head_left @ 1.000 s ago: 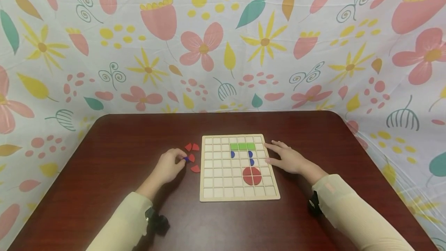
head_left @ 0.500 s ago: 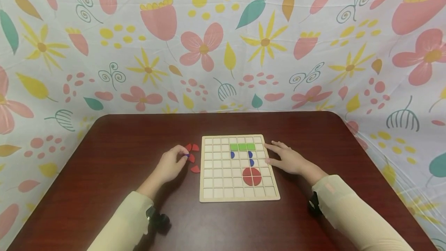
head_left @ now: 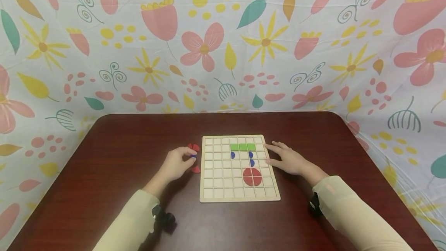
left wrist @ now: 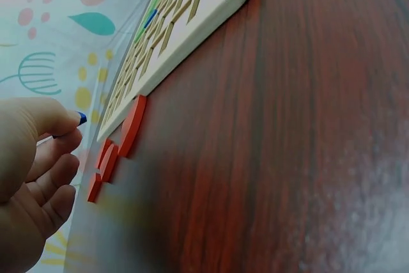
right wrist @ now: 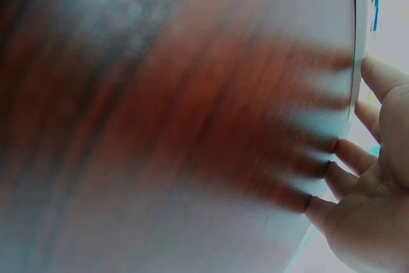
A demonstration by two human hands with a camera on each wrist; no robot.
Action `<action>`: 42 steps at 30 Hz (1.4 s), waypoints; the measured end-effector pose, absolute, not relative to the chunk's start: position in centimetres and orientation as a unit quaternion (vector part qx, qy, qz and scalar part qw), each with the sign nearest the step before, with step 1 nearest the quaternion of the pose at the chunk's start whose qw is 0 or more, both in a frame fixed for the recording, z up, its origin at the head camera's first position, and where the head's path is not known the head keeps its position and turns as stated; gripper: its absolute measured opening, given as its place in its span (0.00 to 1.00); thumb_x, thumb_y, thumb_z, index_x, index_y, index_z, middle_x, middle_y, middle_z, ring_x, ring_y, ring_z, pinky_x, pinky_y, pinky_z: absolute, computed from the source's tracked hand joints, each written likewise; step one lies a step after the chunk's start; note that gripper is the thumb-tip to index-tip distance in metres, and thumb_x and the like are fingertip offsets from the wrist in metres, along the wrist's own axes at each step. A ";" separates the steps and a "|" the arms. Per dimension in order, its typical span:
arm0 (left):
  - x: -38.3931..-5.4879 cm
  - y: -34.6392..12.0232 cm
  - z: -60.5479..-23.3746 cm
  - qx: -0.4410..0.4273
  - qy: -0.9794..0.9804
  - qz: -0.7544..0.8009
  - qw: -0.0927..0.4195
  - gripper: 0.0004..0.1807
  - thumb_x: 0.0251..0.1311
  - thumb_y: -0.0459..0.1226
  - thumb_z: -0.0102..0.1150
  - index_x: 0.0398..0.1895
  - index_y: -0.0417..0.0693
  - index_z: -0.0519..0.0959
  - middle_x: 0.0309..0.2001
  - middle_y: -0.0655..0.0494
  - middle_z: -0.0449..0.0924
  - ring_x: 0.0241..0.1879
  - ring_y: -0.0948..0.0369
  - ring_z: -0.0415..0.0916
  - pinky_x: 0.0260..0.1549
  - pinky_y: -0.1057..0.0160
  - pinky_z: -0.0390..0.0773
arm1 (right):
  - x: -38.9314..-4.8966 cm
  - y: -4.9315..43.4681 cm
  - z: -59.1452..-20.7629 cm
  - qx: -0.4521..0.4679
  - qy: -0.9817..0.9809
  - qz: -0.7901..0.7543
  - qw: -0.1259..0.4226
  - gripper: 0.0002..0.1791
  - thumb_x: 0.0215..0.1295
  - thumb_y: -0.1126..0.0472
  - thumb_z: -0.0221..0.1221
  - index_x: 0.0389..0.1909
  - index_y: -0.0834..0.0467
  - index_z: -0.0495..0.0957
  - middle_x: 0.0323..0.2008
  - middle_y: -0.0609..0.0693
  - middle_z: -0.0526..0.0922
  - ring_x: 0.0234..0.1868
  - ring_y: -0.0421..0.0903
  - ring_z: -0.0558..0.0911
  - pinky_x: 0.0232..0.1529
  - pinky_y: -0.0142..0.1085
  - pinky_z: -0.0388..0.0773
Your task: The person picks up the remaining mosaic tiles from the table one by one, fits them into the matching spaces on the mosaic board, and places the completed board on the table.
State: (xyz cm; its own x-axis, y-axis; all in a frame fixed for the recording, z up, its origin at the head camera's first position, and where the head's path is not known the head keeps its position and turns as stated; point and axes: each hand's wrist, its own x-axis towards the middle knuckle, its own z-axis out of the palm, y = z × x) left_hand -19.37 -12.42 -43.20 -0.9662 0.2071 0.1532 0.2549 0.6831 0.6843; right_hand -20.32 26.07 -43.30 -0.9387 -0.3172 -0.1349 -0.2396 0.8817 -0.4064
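Observation:
My left hand (head_left: 179,163) pinches a small blue piece (head_left: 193,155) between thumb and fingertips, just left of the wooden grid board (head_left: 240,200). Most of the piece is covered by the fingers; a blue edge shows in the left wrist view. Under and around that hand lie several red quarter-circle pieces (left wrist: 132,126) on the table. The fingers of my right hand (head_left: 289,159) are spread, with fingertips at the board's right edge. On the board sit a row of green squares (head_left: 242,147), blue half-circles (head_left: 252,163) and a red circle (head_left: 247,176) made of quarter pieces.
The dark wooden table (head_left: 223,227) carries the board near its middle. Behind it hangs a flower-patterned cloth (head_left: 223,42). A black wrist device (head_left: 166,220) is strapped at the left sleeve, another (head_left: 315,204) at the right.
My left hand has moved a little right toward the board with the blue piece, now covering more of the red pieces. The right hand stays at the board's edge.

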 end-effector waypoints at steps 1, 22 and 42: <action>-19.4 -12.3 -43.2 -0.130 -0.917 -0.375 0.034 0.09 0.55 0.34 0.64 0.40 0.46 0.84 0.41 0.50 0.83 0.42 0.55 0.78 0.46 0.53 0.76 | -20.3 26.1 -43.3 -0.144 0.965 -0.196 0.099 0.38 0.63 0.39 0.55 0.71 0.51 0.59 0.71 0.64 0.55 0.71 0.68 0.52 0.59 0.66 0.59; -19.8 -11.0 -43.2 -0.105 -0.893 -0.436 0.025 0.07 0.54 0.34 0.63 0.37 0.45 0.78 0.33 0.54 0.82 0.36 0.60 0.77 0.37 0.61 0.75 | -20.4 26.1 -43.5 -0.146 0.964 -0.197 0.098 0.38 0.63 0.40 0.55 0.71 0.51 0.58 0.71 0.64 0.55 0.71 0.68 0.52 0.59 0.67 0.58; -20.2 -9.4 -43.1 -0.090 -0.833 -0.544 -0.047 0.05 0.55 0.32 0.61 0.36 0.43 0.79 0.33 0.51 0.81 0.33 0.60 0.78 0.20 0.58 0.81 | -20.4 26.2 -43.4 -0.150 0.964 -0.197 0.100 0.38 0.63 0.40 0.55 0.71 0.52 0.59 0.71 0.64 0.55 0.71 0.68 0.52 0.59 0.67 0.58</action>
State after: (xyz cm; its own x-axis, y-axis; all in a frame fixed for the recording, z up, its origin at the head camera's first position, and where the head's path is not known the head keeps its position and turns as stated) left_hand -20.18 -9.38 -43.08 -0.9794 0.2011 0.0187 0.0981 0.3927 0.9144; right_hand -20.35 26.20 -43.37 -0.9349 -0.3289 -0.1336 -0.2501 0.8771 -0.4100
